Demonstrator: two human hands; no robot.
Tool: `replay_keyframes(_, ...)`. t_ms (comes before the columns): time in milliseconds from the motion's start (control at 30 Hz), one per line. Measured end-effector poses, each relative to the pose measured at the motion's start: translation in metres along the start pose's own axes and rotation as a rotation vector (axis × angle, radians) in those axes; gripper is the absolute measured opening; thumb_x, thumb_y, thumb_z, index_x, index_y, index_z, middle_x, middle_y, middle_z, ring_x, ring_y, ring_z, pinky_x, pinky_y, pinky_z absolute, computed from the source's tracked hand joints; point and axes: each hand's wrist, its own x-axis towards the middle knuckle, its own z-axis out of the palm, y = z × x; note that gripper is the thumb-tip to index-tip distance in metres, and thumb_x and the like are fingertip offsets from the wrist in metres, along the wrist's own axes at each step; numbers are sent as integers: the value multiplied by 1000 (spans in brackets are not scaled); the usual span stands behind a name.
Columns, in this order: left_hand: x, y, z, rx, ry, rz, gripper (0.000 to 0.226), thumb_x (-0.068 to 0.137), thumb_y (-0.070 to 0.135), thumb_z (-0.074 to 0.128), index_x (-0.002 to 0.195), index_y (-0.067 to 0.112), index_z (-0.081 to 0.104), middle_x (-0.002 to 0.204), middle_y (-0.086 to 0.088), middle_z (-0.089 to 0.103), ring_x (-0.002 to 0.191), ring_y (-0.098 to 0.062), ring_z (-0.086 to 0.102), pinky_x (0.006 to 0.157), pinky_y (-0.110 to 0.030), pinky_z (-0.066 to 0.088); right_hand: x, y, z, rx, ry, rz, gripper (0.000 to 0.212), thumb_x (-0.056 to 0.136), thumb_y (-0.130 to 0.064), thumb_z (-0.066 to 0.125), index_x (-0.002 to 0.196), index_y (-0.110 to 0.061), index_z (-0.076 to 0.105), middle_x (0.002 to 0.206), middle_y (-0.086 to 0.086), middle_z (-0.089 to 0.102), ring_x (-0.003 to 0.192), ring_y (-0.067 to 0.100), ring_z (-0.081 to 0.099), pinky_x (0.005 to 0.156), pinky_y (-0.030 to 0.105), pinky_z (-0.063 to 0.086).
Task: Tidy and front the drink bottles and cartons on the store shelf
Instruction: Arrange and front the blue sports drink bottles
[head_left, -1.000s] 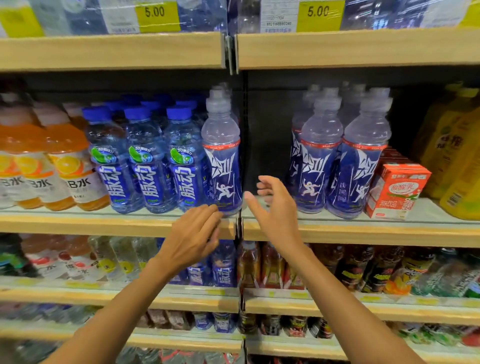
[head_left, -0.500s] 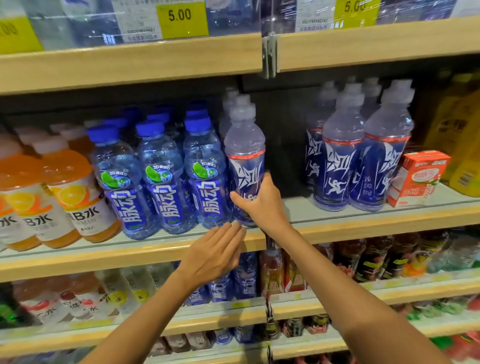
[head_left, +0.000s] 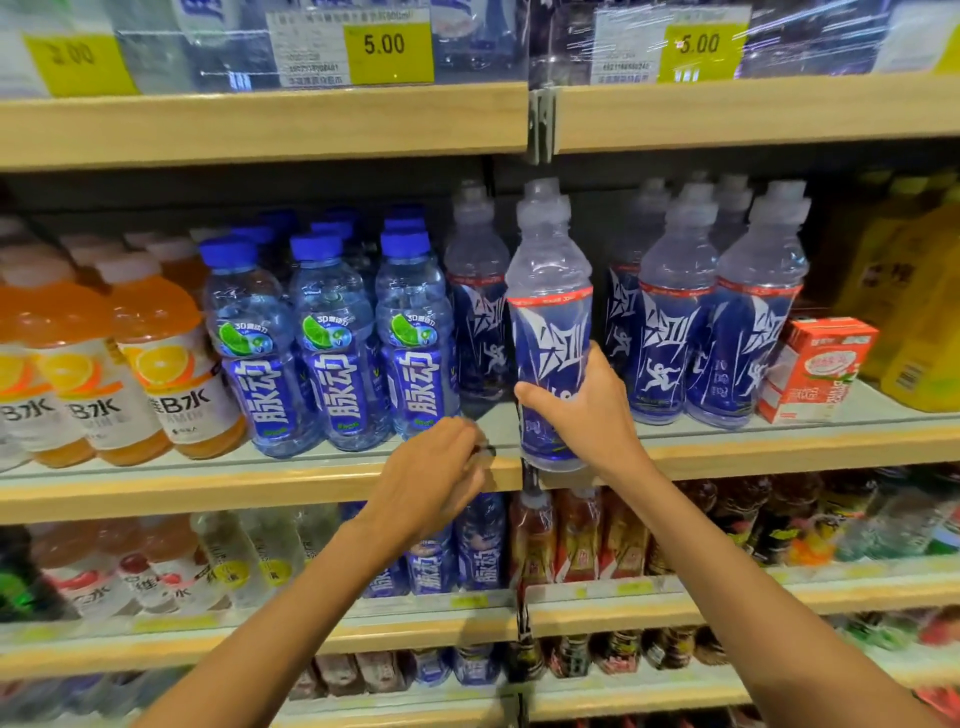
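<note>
At the front edge of the middle shelf (head_left: 208, 486), the right hand (head_left: 582, 415) wrapped the upright sports-drink bottle (head_left: 550, 312) low on its label; the left hand (head_left: 431, 478), just left, was curled, whether round anything unclear.

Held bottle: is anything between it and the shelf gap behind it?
Nothing visible. The right hand holds the bottle at the front edge of the shelf; the left hand sits lower left, outside that path.
</note>
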Motion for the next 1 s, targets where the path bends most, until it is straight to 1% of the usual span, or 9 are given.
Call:
replay_keyframes(133,34,28,-29,-488,266,-408,17,99,18,50,105,12,65,97,0,68,83,-10,61,75,-22,48,-16,-6,-8,78,-81,12,49,73,-25,79,113,-18,53,100,-10,66,85,-4,63,69,11,47)
replay_keyframes(233,67,48,-53,-1126,360,-681,27,102,23,42,96,14,67,88,3,72,81,-9,67,73,-23,53,-30,-9,-7,87,-150,11,50,71,-25,80,112,-20,52,100,-11,65,85,-7,62,65,6,45)
replay_keyframes(367,87,67,-66,-1485,374,-787,43,92,47,51,111,10,65,106,-11,72,92,-22,69,87,-36,54,-43,-11,0,95,-192,6,51,69,-26,81,110,-21,51,100,-9,66,86,-4,62,67,11,44)
replay_keyframes(433,90,74,-68,-1442,414,-792,55,78,46,70,114,6,61,107,-16,69,90,-25,68,86,-39,54,-47,-13,5,85,-177,-15,49,70,-25,81,107,-23,49,94,-15,63,81,-12,60,62,4,43)
replay_keyframes(533,90,80,-68,-1295,407,-774,35,76,31,78,104,15,63,96,-7,71,83,-19,70,75,-28,54,-52,-16,9,57,-152,-51,52,70,-26,82,104,-27,42,88,-22,56,75,-25,53,57,-2,39)
replay_keyframes(600,92,80,-70,-1286,410,-775,21,78,25,77,94,20,64,88,-3,72,78,-18,69,72,-27,54,-56,-20,7,73,-168,-59,51,71,-31,81,102,-31,41,90,-21,58,78,-22,55,59,0,41)
replay_keyframes(667,92,77,-74,-1360,373,-776,24,74,23,78,92,16,64,85,-7,70,76,-23,68,71,-31,54,-59,-23,2,197,-214,-36,50,70,-40,80,104,-35,44,95,-17,64,85,-11,62,66,7,47)
replay_keyframes(833,84,62,-81,-1886,52,-598,51,56,31,77,99,7,64,88,-8,70,69,-21,67,66,-29,55,-61,-16,-23,719,-639,296,82,52,-68,79,114,-20,55,100,-3,73,92,11,70,74,23,55)
replay_keyframes(1000,89,66,-76,-2282,-249,-272,59,60,33,82,104,6,52,91,-9,62,71,-21,63,69,-30,53,-71,-9,-16,984,-1093,283,48,85,-45,64,124,-17,59,118,4,67,111,19,63,97,34,49)
